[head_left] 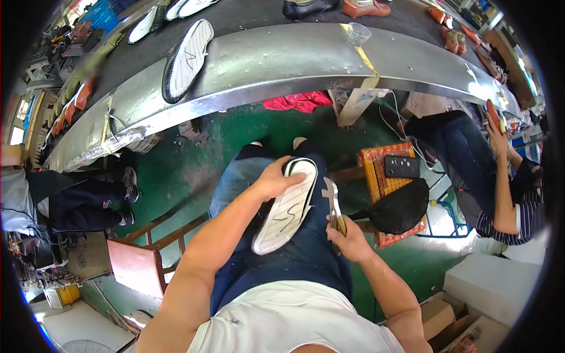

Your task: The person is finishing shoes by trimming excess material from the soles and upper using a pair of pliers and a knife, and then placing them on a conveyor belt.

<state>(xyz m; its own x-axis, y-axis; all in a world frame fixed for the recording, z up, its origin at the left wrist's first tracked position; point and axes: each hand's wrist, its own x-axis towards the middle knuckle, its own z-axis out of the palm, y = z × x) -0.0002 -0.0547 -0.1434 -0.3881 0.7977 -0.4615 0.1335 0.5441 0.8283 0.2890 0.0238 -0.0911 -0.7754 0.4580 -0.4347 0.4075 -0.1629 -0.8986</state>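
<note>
Over my lap, my left hand (275, 181) grips the far end of a shoe (286, 216) turned sole up. The thumb presses on the pale sole, which has a wavy dark line; a black edge shows around it. My right hand (352, 241), closed around the handles, holds metal pincers (333, 203) just right of the shoe. Their head points away from me and does not touch the shoe. A similar shoe (189, 62), also sole up, lies on the metal bench edge (271, 56) ahead.
More shoes, including a brown one (366, 7), are on the dark bench top. A plastic cup (358, 34) sits at its edge. To the right, a stool (376, 176) holds a black remote-like box (402, 166) and a black pouch (400, 206). Co-workers sit on both sides; a wooden chair (138, 265) stands left.
</note>
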